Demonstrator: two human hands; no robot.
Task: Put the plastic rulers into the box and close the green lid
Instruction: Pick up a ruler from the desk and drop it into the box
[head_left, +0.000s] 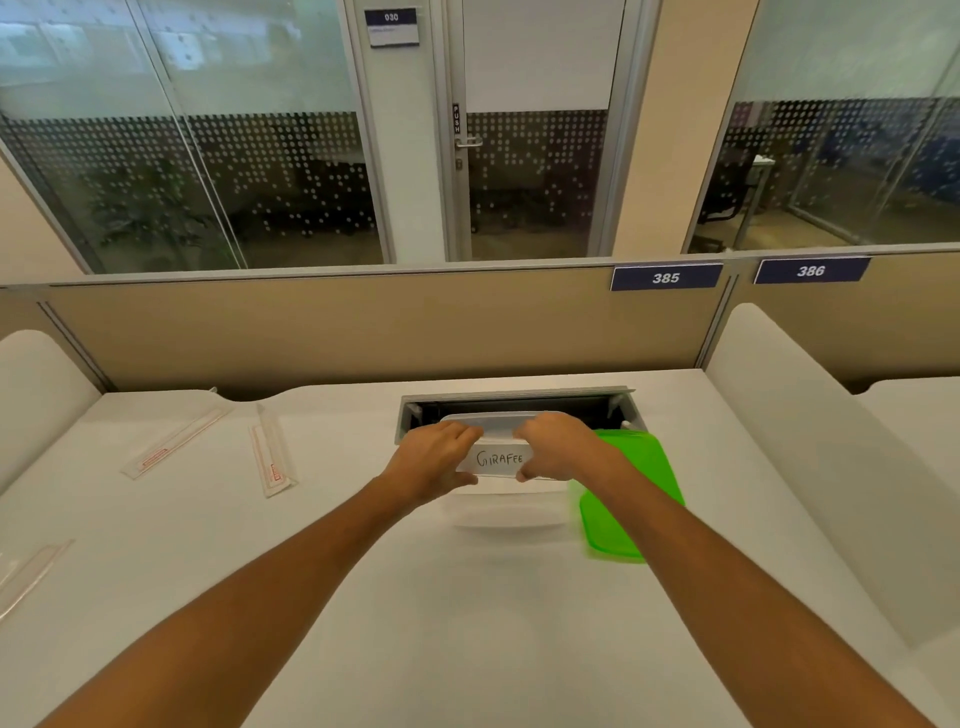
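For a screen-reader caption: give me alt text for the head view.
Both hands, left hand and right hand, grip a clear box labelled GIRAFFE on a white desk; the green lid lies beside it, and three plastic rulers lie left.

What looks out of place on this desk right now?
The green lid is off, lying beside the box that both hands grip. The plastic rulers lie scattered at odd angles on the left, not boxed.
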